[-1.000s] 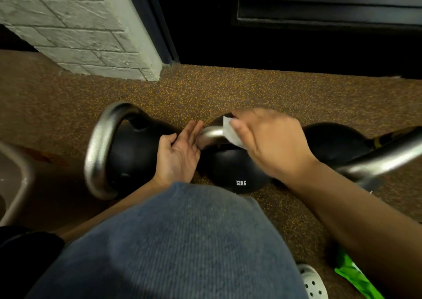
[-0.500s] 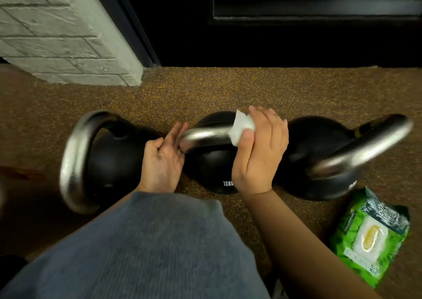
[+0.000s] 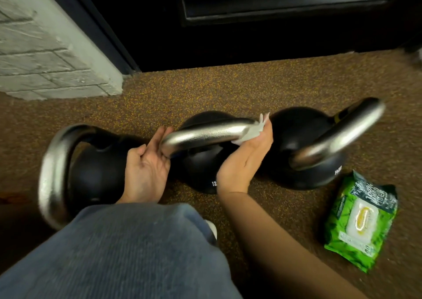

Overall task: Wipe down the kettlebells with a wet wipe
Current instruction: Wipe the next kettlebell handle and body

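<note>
Speckled floor (image 3: 228,88) lies open toward 12 o'clock; three kettlebells (image 3: 198,168), one wipe pack (image 3: 360,221) at 4; right grip (image 3: 244,159) pinches wipe (image 3: 251,134), left grip (image 3: 146,168) flat.

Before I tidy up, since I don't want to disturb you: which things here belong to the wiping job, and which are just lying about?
In the job: wet wipe, middle kettlebell, left kettlebell, right kettlebell, green wipes pack.
Just there: brick pillar, white shoe.

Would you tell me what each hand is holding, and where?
The right hand grips a wet wipe against the right end of the middle kettlebell's handle. The left hand holds nothing; its straight fingers touch the handle's left bend.
</note>
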`<state>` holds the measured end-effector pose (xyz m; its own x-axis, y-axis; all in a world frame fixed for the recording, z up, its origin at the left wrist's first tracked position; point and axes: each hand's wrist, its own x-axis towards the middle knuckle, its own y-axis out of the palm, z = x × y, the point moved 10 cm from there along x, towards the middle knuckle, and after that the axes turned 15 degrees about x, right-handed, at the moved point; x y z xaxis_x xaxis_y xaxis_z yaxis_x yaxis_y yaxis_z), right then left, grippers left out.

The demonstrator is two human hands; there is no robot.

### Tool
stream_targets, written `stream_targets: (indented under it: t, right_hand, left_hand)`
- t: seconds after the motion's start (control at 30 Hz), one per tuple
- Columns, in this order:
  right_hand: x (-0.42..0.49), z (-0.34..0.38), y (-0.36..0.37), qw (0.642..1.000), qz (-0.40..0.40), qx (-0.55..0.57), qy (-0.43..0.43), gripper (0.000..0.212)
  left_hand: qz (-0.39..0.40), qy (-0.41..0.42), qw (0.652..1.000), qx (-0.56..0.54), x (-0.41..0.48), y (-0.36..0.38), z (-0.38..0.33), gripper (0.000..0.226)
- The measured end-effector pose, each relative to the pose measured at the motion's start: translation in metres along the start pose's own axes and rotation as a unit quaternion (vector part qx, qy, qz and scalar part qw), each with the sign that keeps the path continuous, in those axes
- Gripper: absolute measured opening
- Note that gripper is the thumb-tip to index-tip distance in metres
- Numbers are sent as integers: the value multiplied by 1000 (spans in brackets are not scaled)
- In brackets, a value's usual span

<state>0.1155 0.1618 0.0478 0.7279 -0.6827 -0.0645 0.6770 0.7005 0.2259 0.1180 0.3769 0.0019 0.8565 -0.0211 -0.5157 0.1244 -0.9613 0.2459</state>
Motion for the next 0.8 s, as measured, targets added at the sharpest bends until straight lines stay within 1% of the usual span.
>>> stream_targets:
  t: [0.1, 0.17, 0.2, 0.27, 0.3, 0.37, 0.4, 0.43, 0.53, 0.6, 0.67, 0.8]
  right_hand:
    - [-2, -6, 1, 997, -43, 38, 46, 48]
    - [7, -12, -2, 995, -51, 41, 73, 51]
    - [14, -12, -4, 996, -40, 31, 76, 48]
    - [29, -13, -2, 997, 9, 13, 81, 36]
    - [36, -14, -1, 995, 34, 6, 91, 32]
    - [44, -15, 0, 991, 64, 2, 116, 29]
    - [44, -16, 0, 990, 65, 8, 126, 29]
    - [42, -18, -1, 990, 55, 13, 131, 31]
    - [16, -26, -10, 992, -3, 19, 122, 36]
    - [-3, -27, -8, 996, -10, 18, 89, 43]
    - [-10, -32, -5, 995, -21, 34, 88, 48]
    - [0, -38, -6, 991, -48, 59, 108, 34]
  left_hand:
    - [-4, 7, 1000, 0, 1, 0, -1, 101]
    - [-4, 12, 1000, 8, 0, 1, -2, 104]
    - [-5, 13, 1000, 12, 0, 1, -3, 106]
    - [-6, 21, 999, 26, -3, 5, -6, 106]
    - [-7, 23, 999, 34, -4, 7, -7, 100]
    - [-25, 24, 998, 46, -3, 4, -3, 69]
    - [-28, 27, 998, 53, -3, 3, -1, 57]
    - [-29, 29, 997, 60, -4, 2, -1, 54]
    - [-26, 26, 998, 53, -3, 6, 1, 56]
    - [-30, 26, 998, 49, -1, 7, 0, 64]
    - [-27, 31, 998, 54, 1, 9, -2, 68]
    - [-9, 31, 997, 65, 1, 10, -5, 74]
